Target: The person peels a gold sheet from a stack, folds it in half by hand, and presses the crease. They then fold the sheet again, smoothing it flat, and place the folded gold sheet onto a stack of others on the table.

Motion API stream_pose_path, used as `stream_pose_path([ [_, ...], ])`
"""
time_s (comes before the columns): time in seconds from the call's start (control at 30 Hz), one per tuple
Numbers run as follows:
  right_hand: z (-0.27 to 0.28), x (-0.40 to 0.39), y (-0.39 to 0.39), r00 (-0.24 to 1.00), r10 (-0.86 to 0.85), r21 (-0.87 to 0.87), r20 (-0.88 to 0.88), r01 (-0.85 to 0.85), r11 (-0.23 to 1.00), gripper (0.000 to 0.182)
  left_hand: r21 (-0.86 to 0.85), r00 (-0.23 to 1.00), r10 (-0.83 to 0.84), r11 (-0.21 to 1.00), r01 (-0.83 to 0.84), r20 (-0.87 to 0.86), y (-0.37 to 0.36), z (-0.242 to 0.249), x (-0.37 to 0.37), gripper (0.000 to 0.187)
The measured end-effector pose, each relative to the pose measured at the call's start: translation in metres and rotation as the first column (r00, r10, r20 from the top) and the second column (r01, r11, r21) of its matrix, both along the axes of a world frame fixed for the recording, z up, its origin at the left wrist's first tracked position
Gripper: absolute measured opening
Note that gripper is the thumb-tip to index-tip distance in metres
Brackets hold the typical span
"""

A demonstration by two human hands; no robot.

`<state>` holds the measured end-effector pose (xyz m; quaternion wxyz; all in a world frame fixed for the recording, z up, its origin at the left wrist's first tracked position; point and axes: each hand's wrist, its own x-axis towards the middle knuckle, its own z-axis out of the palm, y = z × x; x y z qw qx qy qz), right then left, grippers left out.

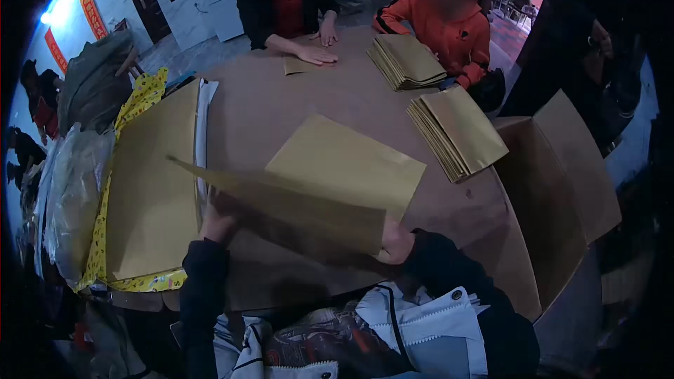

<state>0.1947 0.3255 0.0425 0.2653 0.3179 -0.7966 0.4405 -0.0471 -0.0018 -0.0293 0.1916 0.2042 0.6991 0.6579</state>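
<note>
A large sheet of brown paper [302,214] is held up in front of me, tilted above the table. My left hand [219,219] is at its left edge, with the fingers blurred and partly behind the paper. At the lower right corner, my right hand [395,242] grips the same sheet, its fingers mostly hidden. Beyond and partly under the raised paper lies another brown sheet [344,158], flat on the table [246,109]. To the left, a big stack of flat brown paper [154,189] rests on yellow printed wrapping [95,253].
Two folded brown paper stacks [467,126] [407,60] lie at the right. An open cardboard box [547,203] stands beside the table. Across it, a person in black [249,0] presses a small brown piece; another person in orange [400,10] sits there. Plastic bags [77,189] are left.
</note>
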Motion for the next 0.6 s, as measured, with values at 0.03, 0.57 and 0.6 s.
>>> stream_pose_path([
  [0.03,-0.012,0.008,0.002,0.999,-0.003,0.012,0.033,0.003,1.0,0.027,-0.181,0.992,-0.015,0.983,-0.009,-0.128,0.007,-0.005,-0.005,0.086],
  [0.57,-0.068,0.052,0.055,0.914,-0.134,0.044,0.383,0.127,0.991,0.03,-0.225,0.898,-0.336,0.934,0.279,-0.285,-0.07,-0.024,0.032,0.015],
  [0.6,-0.077,0.054,0.053,0.908,-0.172,0.009,0.382,0.182,0.983,0.024,-0.304,0.814,-0.442,0.889,0.342,-0.377,-0.068,-0.022,0.041,0.008],
])
